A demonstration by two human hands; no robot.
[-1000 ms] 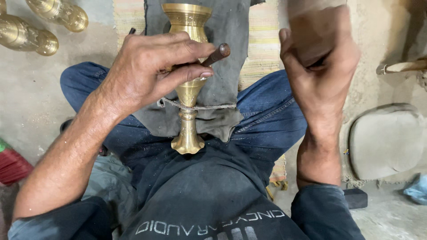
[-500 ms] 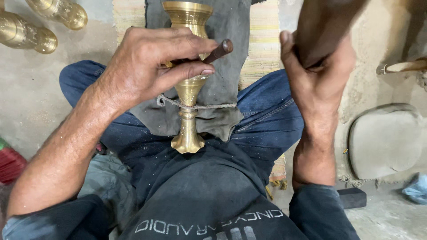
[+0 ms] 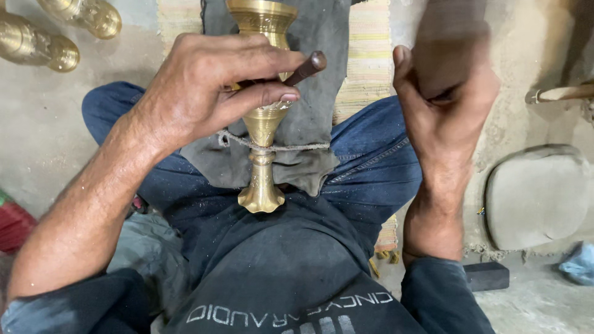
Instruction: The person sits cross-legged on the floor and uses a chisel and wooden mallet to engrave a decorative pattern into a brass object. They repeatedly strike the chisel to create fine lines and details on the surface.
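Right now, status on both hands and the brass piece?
Left hand pinching dark punch on brass vase. Right hand raised, gripping blurred tool. Nothing in the way.

The vase (image 3: 262, 133) is lying on a cloth (image 3: 322, 93) across the person's lap, between both hands. Two more vases (image 3: 55, 31) are lying on the floor (image 3: 74, 111) at its far left corner.

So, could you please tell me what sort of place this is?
Probably a small metalcraft workshop at floor level: a brass vase tied across the lap, more brass pieces on the bare floor, a punch in the left hand.
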